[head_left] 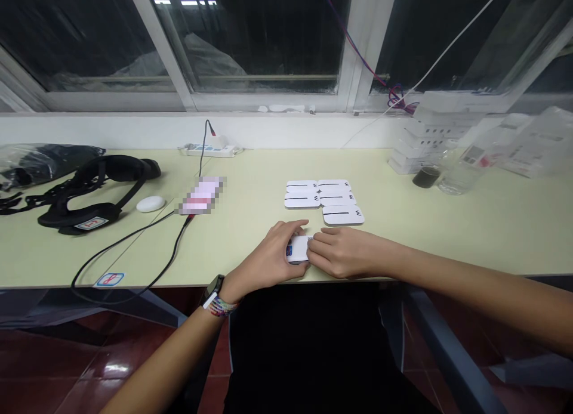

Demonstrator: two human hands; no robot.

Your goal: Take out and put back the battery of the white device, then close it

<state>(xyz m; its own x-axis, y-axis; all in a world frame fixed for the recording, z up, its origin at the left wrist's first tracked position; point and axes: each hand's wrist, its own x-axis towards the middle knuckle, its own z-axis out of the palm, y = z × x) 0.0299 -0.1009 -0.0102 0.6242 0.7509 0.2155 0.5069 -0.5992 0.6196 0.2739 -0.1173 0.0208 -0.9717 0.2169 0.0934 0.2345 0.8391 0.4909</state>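
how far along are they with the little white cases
Five white cases already lie grouped in rows on the table. One more small white case is in hand, gripped by the left hand and right hand near the table edge. What is left: the stacked boxes at the back right, if they count.

The worktop [447,235] looks smooth and matt, the small white cases [342,215] smooth plastic, and the floor tiles [111,366] glossy.

five white flat cases [323,200] laid out on the table — a sixth white case [299,249] between two hands.
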